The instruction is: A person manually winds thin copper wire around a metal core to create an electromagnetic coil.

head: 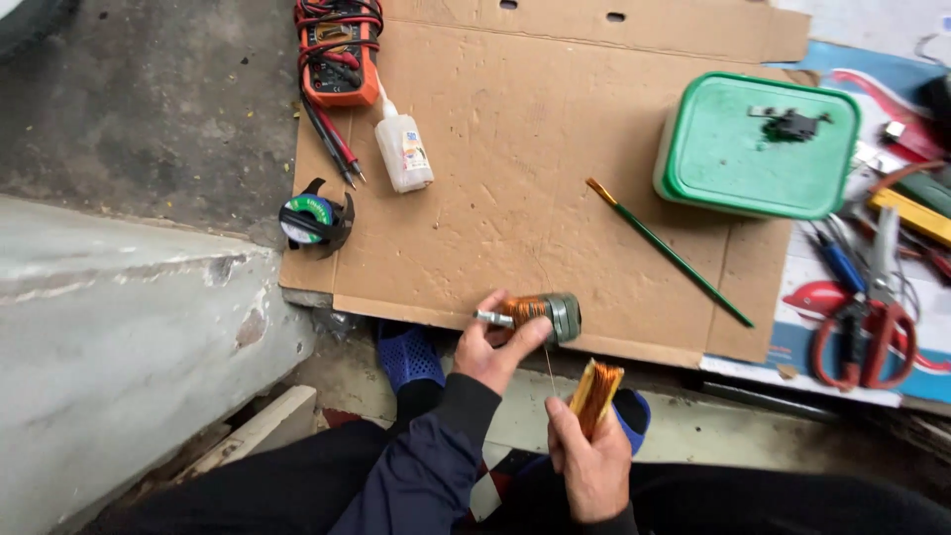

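My left hand [492, 349] grips a small motor armature [540, 313] wound with copper wire, its metal shaft pointing left and its grey end to the right. My right hand [591, 459] holds a flat bundle of copper wire [595, 393] just below it. A thin strand of wire [549, 371] runs from the armature down toward the bundle. Both hands hover over the near edge of a flattened cardboard sheet [515, 188].
On the cardboard lie a green-handled paintbrush [670, 253], a white glue bottle [403, 151], an orange multimeter with leads [339, 52] and a green-lidded box [759, 145]. A solder spool [312, 220] sits at the left edge. Red scissors [864, 335] and tools lie right. Concrete step left.
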